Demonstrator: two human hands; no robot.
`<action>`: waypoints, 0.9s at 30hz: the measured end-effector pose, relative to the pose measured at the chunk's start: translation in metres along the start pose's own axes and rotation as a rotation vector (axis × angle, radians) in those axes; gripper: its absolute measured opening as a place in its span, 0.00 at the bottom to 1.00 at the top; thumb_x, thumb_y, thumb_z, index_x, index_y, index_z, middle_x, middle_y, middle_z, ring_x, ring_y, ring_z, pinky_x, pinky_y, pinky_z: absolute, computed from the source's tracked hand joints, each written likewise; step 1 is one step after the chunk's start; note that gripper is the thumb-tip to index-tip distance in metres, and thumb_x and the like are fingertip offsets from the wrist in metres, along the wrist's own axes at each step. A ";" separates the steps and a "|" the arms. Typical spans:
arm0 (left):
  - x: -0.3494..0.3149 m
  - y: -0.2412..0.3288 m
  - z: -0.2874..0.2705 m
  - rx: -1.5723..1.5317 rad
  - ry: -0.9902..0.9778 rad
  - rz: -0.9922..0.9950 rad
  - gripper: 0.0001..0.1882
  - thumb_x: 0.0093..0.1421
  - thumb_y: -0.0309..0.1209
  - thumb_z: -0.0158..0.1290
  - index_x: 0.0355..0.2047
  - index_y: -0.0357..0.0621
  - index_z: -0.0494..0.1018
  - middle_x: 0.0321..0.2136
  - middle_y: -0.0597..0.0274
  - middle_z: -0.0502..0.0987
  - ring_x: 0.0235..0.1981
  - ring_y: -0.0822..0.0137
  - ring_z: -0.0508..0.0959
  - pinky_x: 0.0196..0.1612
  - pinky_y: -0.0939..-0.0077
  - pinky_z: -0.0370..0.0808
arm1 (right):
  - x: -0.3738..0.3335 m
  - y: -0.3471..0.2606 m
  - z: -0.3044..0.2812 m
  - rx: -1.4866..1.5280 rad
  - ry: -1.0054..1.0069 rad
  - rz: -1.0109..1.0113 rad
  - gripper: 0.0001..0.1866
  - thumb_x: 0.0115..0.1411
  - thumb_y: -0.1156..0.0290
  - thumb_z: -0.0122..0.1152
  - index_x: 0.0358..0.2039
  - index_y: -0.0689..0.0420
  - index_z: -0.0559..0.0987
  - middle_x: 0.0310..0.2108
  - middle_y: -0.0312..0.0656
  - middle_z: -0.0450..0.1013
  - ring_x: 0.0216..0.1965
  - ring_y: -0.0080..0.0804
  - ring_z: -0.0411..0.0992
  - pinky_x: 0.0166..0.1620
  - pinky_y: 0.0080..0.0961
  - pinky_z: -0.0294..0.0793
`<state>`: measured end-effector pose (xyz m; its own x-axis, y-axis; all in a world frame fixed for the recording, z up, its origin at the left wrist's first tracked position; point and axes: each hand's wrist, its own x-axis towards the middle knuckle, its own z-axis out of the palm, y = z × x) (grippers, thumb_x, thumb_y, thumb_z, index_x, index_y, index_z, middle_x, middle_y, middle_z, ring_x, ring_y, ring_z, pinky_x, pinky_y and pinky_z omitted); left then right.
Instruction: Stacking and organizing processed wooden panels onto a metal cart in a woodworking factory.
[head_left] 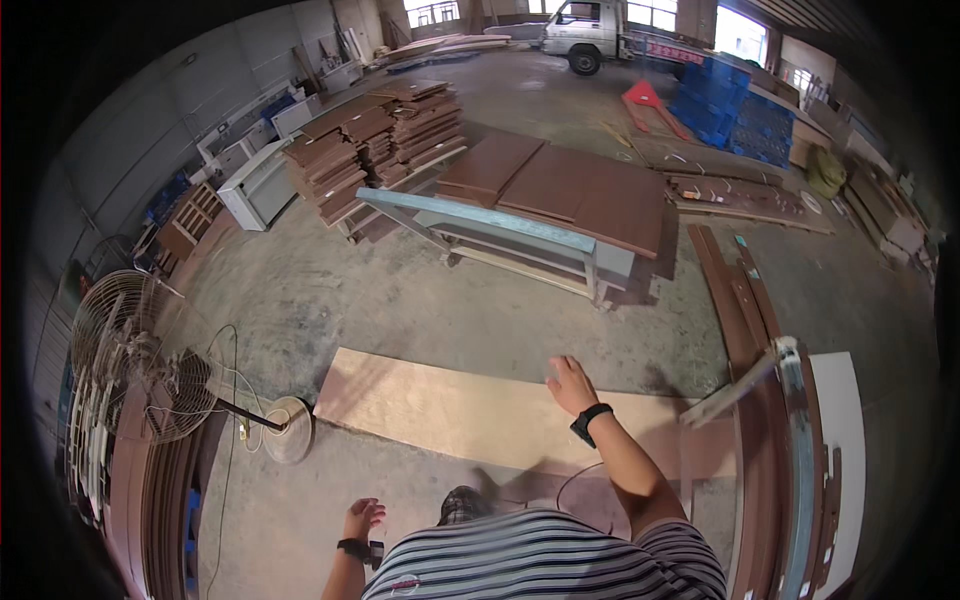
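My right hand (pixel 571 386), with a dark band at the wrist, reaches forward over a long pale wooden board (pixel 450 400) on the floor. Its fingers are apart and hold nothing. My left hand (pixel 363 518) hangs low beside my body, over the concrete, also holding nothing, with its fingers loosely spread. A dark device sits on the left wrist. Ahead, a low trolley with a light-blue edge bar (pixel 480 218) carries several brown panels (pixel 585 195); neither hand touches it.
A floor fan (pixel 135 350) with a round base (pixel 290 430) and trailing cord stands at left. Stacked brown panels (pixel 400 130) rise behind. Long brown boards (pixel 740 330) and a blue-grey metal rack bar (pixel 798 470) line the right. Farther back are blue pallets (pixel 715 100) and a truck (pixel 585 40).
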<state>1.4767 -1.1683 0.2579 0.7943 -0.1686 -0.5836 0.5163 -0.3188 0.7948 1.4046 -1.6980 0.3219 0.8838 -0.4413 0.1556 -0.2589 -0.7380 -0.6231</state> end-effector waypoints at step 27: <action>0.655 0.612 0.309 1.107 0.132 1.320 0.18 0.59 0.44 0.40 0.43 0.50 0.70 0.50 0.56 0.64 0.58 0.52 0.55 0.60 0.49 0.43 | 0.449 0.140 -0.009 -0.620 0.513 0.242 0.12 0.51 0.69 0.49 0.12 0.54 0.69 0.14 0.40 0.66 0.19 0.39 0.66 0.27 0.35 0.63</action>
<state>2.2138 -1.7615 0.3105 0.5149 -0.7699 0.3771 -0.8557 -0.4879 0.1722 1.7620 -2.0042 0.3117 0.5283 -0.6905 0.4941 -0.7185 -0.6736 -0.1730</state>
